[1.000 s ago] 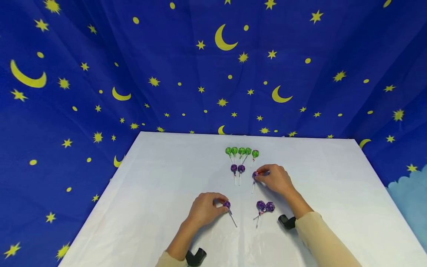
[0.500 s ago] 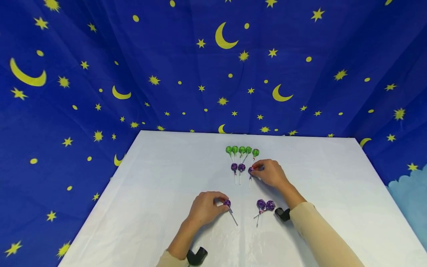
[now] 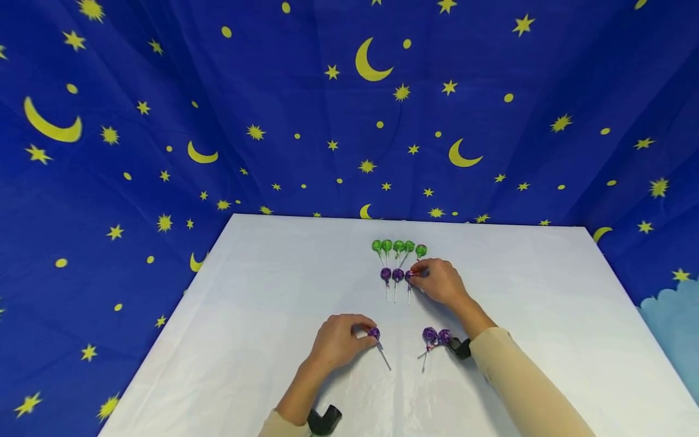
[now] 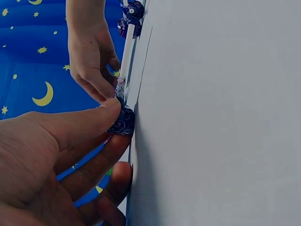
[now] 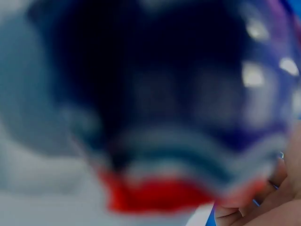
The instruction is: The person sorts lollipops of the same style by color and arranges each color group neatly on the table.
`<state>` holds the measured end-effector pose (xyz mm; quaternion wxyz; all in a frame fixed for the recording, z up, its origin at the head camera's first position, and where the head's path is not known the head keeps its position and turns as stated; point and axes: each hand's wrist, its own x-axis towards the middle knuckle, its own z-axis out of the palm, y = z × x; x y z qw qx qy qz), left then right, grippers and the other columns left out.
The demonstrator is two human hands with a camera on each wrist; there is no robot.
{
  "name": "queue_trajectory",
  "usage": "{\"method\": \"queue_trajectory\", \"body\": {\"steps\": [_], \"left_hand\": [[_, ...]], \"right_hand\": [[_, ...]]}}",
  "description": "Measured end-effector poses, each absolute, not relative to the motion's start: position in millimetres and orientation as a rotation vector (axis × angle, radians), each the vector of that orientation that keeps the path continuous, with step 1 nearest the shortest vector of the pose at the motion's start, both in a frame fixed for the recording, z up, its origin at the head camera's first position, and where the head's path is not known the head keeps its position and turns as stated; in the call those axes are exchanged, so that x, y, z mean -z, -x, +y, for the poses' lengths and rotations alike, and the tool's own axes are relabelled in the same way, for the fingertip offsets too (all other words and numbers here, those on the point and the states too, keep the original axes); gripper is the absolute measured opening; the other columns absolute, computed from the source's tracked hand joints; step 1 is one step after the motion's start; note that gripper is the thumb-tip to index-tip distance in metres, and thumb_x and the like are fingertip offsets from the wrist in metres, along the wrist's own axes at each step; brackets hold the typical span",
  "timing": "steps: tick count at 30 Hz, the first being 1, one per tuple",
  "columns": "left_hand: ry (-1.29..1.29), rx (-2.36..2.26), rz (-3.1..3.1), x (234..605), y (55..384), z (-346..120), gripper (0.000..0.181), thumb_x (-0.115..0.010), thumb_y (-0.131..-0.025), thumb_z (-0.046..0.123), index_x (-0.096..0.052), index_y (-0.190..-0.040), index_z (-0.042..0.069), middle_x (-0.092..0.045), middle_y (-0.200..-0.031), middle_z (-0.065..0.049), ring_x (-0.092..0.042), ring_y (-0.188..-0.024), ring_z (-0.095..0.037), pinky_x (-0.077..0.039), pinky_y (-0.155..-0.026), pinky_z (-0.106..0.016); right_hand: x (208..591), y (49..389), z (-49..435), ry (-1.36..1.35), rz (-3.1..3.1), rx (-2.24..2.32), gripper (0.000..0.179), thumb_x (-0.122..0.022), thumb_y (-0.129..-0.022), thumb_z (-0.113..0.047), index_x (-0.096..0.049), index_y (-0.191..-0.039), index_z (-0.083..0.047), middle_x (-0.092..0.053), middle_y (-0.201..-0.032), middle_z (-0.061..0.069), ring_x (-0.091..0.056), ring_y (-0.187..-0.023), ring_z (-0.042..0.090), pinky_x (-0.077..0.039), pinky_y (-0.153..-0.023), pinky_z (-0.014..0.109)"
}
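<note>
My right hand (image 3: 441,282) pinches a purple-wrapped lollipop (image 3: 409,276) by its head, at the right end of a short row with two other purple lollipops (image 3: 391,274). Its white stick points toward me. My left hand (image 3: 340,342) grips another purple lollipop (image 3: 374,332) between thumb and fingers, low over the table, stick slanting to the lower right. In the left wrist view, the thumb and a finger press on this lollipop's head (image 4: 123,121). A large blurred purple wrapper (image 5: 188,94) fills most of the right wrist view, with part of the right hand (image 5: 263,202) at the lower right.
Several green lollipops (image 3: 398,246) lie in a row behind the purple ones. Two more purple lollipops (image 3: 430,335) with crossed sticks lie by the right wrist's black camera (image 3: 460,348). A blue star-and-moon cloth (image 3: 306,109) hangs behind the white table (image 3: 262,273).
My right hand has slid its lollipop leftward and slightly away from me, up beside the two purple ones. The left hand stays in place with its lollipop.
</note>
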<state>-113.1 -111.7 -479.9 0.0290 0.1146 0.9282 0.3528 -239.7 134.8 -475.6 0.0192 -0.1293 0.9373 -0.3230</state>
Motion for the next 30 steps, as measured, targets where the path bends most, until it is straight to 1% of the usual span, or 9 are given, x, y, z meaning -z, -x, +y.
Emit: {"method": "queue_trajectory", "body": {"steps": [4, 9, 16, 23, 30], "left_hand": [[-0.364, -1.101, 2.863, 479.7, 113.9, -110.9, 0.019, -0.079, -0.080, 0.031, -0.076, -0.099, 0.026, -0.067, -0.085, 0.014, -0.050, -0.057, -0.002, -0.040, -0.055, -0.026], [-0.364, -1.101, 2.865, 479.8, 115.4, -109.9, 0.019, -0.079, -0.080, 0.031, -0.076, -0.098, 0.027, -0.067, -0.085, 0.015, -0.050, -0.057, -0.002, -0.040, -0.055, -0.027], [-0.363, -1.098, 2.861, 479.8, 115.7, -108.3, 0.019, -0.078, -0.080, 0.032, -0.075, -0.099, 0.027, -0.067, -0.084, 0.016, -0.049, -0.056, -0.002, -0.040, -0.055, -0.027], [-0.347, -1.117, 2.861, 478.5, 115.8, -110.8, 0.019, -0.078, -0.081, 0.031, -0.075, -0.099, 0.027, -0.067, -0.085, 0.015, -0.050, -0.057, -0.003, -0.040, -0.055, -0.027], [-0.341, -1.113, 2.848, 480.0, 114.4, -111.4, 0.020, -0.079, -0.080, 0.032, -0.076, -0.099, 0.027, -0.068, -0.085, 0.015, -0.050, -0.057, -0.002, -0.040, -0.056, -0.027]], "right_hand": [[474.8, 239.0, 135.5, 0.400, 2.927, 1.015, 0.025, -0.076, -0.083, -0.022, -0.074, -0.103, -0.007, -0.069, -0.090, 0.002, -0.061, -0.092, 0.027, -0.044, -0.086, 0.049], [471.7, 238.1, 140.2, 0.374, 2.941, 1.075, 0.029, -0.076, -0.084, -0.025, -0.073, -0.105, -0.005, -0.069, -0.089, 0.002, -0.062, -0.082, 0.021, -0.047, -0.078, 0.045], [469.6, 232.3, 149.9, 0.324, 2.935, 1.107, 0.029, -0.074, -0.086, -0.026, -0.073, -0.107, -0.006, -0.070, -0.092, 0.003, -0.063, -0.081, 0.020, -0.048, -0.071, 0.041], [460.2, 208.6, 150.1, 0.368, 2.896, 1.139, 0.030, -0.074, -0.085, -0.029, -0.073, -0.105, -0.006, -0.069, -0.088, 0.000, -0.059, -0.073, 0.015, -0.046, -0.061, 0.034], [453.5, 182.4, 149.6, 0.406, 2.913, 1.112, 0.031, -0.075, -0.084, -0.031, -0.073, -0.105, -0.007, -0.068, -0.088, -0.003, -0.053, -0.068, 0.012, -0.042, -0.057, 0.032]]}}
